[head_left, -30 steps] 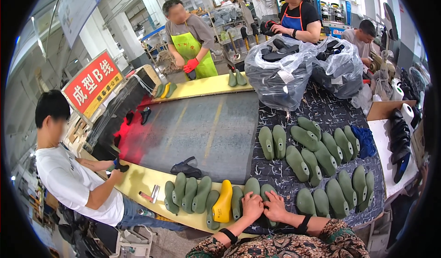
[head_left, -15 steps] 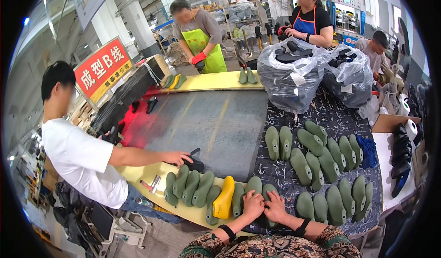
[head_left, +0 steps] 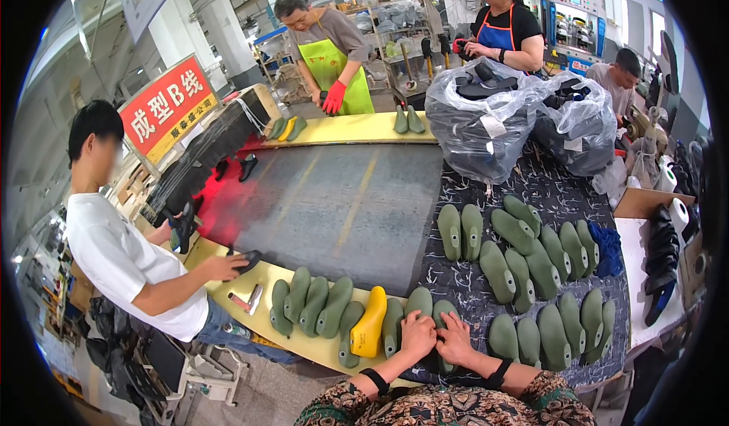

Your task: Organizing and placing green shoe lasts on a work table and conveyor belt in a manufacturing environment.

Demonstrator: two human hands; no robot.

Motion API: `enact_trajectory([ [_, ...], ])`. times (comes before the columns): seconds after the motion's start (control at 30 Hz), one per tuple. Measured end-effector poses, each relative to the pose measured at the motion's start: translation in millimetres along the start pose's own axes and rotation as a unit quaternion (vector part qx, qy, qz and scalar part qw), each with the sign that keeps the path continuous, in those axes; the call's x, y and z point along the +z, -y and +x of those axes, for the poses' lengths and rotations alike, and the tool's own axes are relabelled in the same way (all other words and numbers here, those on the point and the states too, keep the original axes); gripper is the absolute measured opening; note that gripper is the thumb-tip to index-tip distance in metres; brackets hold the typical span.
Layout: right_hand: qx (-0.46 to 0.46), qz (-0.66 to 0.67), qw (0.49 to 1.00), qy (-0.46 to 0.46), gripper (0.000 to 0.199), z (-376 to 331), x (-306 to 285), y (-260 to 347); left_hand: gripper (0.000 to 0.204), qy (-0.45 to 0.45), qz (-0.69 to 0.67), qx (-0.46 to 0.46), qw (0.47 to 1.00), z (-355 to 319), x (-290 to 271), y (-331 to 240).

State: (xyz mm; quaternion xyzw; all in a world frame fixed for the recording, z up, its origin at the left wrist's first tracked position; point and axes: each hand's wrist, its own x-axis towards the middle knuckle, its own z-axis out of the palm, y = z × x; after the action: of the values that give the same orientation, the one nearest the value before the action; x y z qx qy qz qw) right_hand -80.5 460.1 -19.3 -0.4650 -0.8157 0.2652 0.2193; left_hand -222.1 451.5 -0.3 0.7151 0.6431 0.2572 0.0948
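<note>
My left hand and my right hand rest side by side at the near table edge, both pressing on a green shoe last that lies between them. Just left of my hands a row of green lasts and one yellow last lie on the yellow ledge. More green lasts are spread over the dark patterned cloth to the right.
A grey conveyor belt runs away from me. A person in white at the left holds a black shoe part. Two clear bags of dark parts stand at the back right. Three other workers stand or sit beyond.
The person in white has pulled the black part toward the ledge. My hands stay together on the last. The view has tilted slightly.
</note>
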Motion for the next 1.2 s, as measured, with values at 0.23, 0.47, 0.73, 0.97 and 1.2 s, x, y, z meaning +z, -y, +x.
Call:
enact_trajectory([
  [0.23,0.010,0.005,1.000,0.014,0.030,0.6,0.2,2.2,0.005,-0.016,-0.002,0.006,1.000,0.8,-4.2,-1.5],
  [0.47,0.017,0.001,1.000,-0.007,0.030,-0.3,-1.2,1.4,0.005,-0.012,-0.007,0.017,1.000,2.0,-2.2,-2.8],
  [0.73,0.013,0.000,1.000,0.002,0.031,-0.3,1.4,1.2,0.009,-0.003,-0.016,-0.002,1.000,0.1,-1.6,-1.0],
  [0.97,0.012,0.005,1.000,0.006,0.030,0.1,-1.0,3.7,0.006,-0.016,-0.001,0.002,1.000,-0.7,2.2,1.2],
  [1.2,0.014,0.020,1.000,0.007,0.031,0.9,-3.9,5.6,0.005,-0.022,-0.006,0.007,1.000,-0.7,0.4,0.0],
])
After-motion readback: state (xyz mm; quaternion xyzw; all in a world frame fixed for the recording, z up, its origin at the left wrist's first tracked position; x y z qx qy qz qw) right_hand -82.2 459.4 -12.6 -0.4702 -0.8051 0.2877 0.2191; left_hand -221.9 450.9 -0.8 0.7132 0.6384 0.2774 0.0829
